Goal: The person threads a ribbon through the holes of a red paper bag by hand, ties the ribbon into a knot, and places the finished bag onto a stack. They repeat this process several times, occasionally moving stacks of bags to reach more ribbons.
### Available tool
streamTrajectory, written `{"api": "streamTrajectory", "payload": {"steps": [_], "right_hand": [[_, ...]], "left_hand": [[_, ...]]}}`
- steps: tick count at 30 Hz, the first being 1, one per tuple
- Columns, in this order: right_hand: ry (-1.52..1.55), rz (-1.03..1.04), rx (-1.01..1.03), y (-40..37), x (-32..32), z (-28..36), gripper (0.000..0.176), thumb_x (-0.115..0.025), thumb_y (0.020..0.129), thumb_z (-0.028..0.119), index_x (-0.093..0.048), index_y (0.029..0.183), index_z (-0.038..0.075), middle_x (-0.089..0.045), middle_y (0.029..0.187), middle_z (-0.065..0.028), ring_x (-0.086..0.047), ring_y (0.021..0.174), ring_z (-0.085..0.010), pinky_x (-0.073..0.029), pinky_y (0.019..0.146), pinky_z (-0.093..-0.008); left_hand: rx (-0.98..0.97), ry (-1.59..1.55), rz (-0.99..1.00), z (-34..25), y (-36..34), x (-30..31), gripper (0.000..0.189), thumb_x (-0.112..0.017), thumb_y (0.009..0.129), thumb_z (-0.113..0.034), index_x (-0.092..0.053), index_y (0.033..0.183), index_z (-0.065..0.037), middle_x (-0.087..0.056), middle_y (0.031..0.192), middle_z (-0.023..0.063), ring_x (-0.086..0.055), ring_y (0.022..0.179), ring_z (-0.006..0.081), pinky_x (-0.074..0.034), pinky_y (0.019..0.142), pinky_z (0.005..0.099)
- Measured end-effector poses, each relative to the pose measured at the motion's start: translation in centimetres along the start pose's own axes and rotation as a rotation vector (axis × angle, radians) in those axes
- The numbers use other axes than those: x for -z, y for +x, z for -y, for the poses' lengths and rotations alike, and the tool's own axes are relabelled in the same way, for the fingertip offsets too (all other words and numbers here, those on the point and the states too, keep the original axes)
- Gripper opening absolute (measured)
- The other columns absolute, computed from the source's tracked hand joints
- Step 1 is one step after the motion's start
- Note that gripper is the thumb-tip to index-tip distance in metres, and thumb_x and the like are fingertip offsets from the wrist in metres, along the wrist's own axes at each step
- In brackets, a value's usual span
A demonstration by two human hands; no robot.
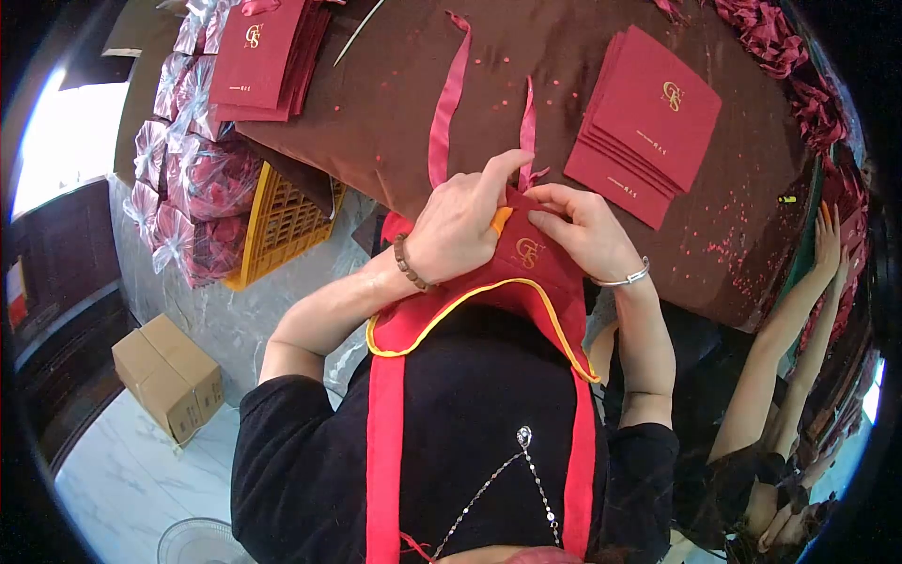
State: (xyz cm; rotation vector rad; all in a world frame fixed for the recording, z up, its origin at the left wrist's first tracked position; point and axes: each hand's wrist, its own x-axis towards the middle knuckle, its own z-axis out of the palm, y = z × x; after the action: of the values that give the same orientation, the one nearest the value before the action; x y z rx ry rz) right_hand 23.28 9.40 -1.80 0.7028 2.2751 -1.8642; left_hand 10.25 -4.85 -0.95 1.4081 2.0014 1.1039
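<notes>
A dark red paper gift bag (548, 260) with a gold logo is held in front of my apron. My left hand (462, 226) grips its left side, index finger raised and an orange covering (502, 220) on one finger. My right hand (590, 231) is closed at the bag's top edge, thumb and index finger together beside the ribbon. One pink ribbon (451, 103) runs from behind my left hand onto the table. Another ribbon (528, 127) rises from the bag's top between my hands. The exact grip points are partly hidden by my fingers.
Red bags (648, 117) lie stacked on the brown tablecloth (404, 122), and more bags (258, 61) sit at its left corner. Plastic-wrapped bundles (202, 179) stand by a yellow crate (282, 226). A carton (169, 376) is on the floor. A co-worker's arms (794, 310) reach in at right.
</notes>
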Motion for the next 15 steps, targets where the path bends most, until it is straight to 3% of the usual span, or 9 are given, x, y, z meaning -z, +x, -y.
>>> {"api": "streamTrajectory", "payload": {"steps": [3,9,13,15], "right_hand": [[-0.053,0.012,0.018,0.0,0.0,0.4,0.028,-0.059,0.082,0.013,-0.061,0.106,-0.002,-0.065,0.092,-0.0206,-0.065,0.087,-0.0292,-0.049,0.076,-0.0353],[-0.121,-0.013,0.041,-0.3,-0.3,1.4,0.026,-0.059,0.081,0.013,-0.062,0.103,-0.001,-0.063,0.09,-0.0228,-0.063,0.086,-0.0348,-0.049,0.074,-0.0391],[-0.111,0.015,0.032,-0.4,-0.4,0.9,0.024,-0.057,0.081,0.011,-0.061,0.101,-0.001,-0.062,0.089,-0.0236,-0.061,0.088,-0.0373,-0.048,0.074,-0.0415],[-0.167,0.034,0.035,-0.4,-0.5,0.7,0.023,-0.056,0.081,0.011,-0.06,0.1,0.0,-0.061,0.089,-0.0245,-0.06,0.088,-0.0382,-0.048,0.075,-0.0423]], "left_hand": [[-0.012,-0.015,0.029,-0.2,0.2,0.0,0.064,-0.056,0.072,0.006,-0.036,0.131,-0.006,-0.059,0.074,0.0142,-0.058,0.07,0.0337,-0.046,0.063,0.0438],[-0.126,0.084,0.074,0.1,0.2,-0.2,0.077,-0.055,0.071,0.009,-0.029,0.141,-0.01,-0.057,0.074,0.012,-0.056,0.07,0.0308,-0.045,0.065,0.0414],[-0.337,0.129,0.115,-0.5,0.3,0.1,0.078,-0.055,0.066,0.008,-0.032,0.139,-0.003,-0.057,0.076,0.0124,-0.055,0.071,0.0295,-0.042,0.066,0.0391],[-0.337,0.101,0.151,-0.6,0.2,-0.1,0.078,-0.056,0.064,0.007,-0.033,0.138,0.0,-0.056,0.075,0.0115,-0.055,0.071,0.0284,-0.041,0.067,0.0376]]}}
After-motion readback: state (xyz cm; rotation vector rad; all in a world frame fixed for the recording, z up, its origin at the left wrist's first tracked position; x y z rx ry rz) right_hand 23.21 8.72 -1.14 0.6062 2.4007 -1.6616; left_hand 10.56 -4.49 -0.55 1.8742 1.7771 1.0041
